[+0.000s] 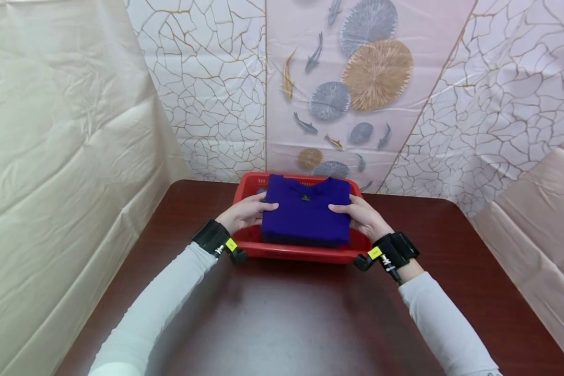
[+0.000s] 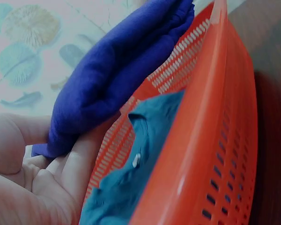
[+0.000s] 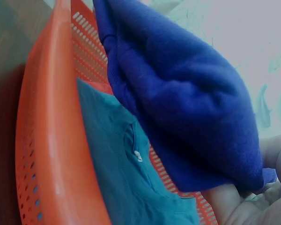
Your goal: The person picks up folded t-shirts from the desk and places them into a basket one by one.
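Note:
A folded dark blue shirt (image 1: 305, 219), its neckline and label facing up, is held between both hands over a red plastic basket (image 1: 291, 253). My left hand (image 1: 246, 213) grips its left side, thumb on top and fingers underneath. On the opposite side my right hand (image 1: 364, 215) pinches the edge the same way. Both wrist views show the blue shirt raised above a teal shirt (image 2: 150, 129), which lies inside the basket with a small white label at its collar. From the head view the blue shirt hides most of what the basket holds.
The basket stands toward the back of a dark reddish-brown table (image 1: 272, 318). Behind it hangs a patterned sheet (image 1: 216, 94) with fish and round leaf shapes. Pale cloth (image 1: 61, 172) drapes along the left side, and more covers the right.

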The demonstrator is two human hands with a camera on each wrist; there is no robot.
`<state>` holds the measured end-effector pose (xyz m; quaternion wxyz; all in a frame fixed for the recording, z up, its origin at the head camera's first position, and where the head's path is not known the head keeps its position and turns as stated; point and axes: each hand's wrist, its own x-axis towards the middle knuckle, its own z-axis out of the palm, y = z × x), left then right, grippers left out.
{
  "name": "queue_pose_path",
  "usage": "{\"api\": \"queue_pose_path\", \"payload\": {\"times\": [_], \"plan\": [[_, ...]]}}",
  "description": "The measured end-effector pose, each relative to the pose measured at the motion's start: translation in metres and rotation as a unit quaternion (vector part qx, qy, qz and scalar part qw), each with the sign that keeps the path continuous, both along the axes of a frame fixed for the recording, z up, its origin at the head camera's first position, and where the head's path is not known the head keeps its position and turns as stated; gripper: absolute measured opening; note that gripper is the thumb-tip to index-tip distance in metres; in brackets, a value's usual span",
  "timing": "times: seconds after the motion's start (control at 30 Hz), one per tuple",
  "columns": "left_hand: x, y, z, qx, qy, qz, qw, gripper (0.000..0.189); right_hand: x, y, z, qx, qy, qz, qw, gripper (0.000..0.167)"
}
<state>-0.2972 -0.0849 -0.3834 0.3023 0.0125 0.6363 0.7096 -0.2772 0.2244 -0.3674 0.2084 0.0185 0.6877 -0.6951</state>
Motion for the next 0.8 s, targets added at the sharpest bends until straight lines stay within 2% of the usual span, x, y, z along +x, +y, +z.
{"api": "queue_pose_path", "payload": {"times": [0.2,0.33,0.47,0.8], "plan": [[-0.005,-0.003,-0.011,-0.023,0.006,0.023,0.9995,0.062,-0.013,-0.007,-0.012,0.012,-0.017,-0.011,0.9997,0.074],[-0.005,-0.002,-0.015,-0.040,0.015,0.017,0.9989,0.060,-0.015,-0.008,-0.018,0.035,-0.029,-0.012,0.9989,0.081],[-0.005,-0.001,-0.017,-0.056,0.009,0.011,0.9983,0.065,-0.014,-0.007,-0.023,0.044,-0.036,-0.018,0.9982,0.088],[-0.009,-0.002,-0.024,-0.089,0.001,0.005,0.9961,0.066,-0.018,-0.002,-0.034,0.078,-0.033,-0.038,0.9957,0.077]]}}
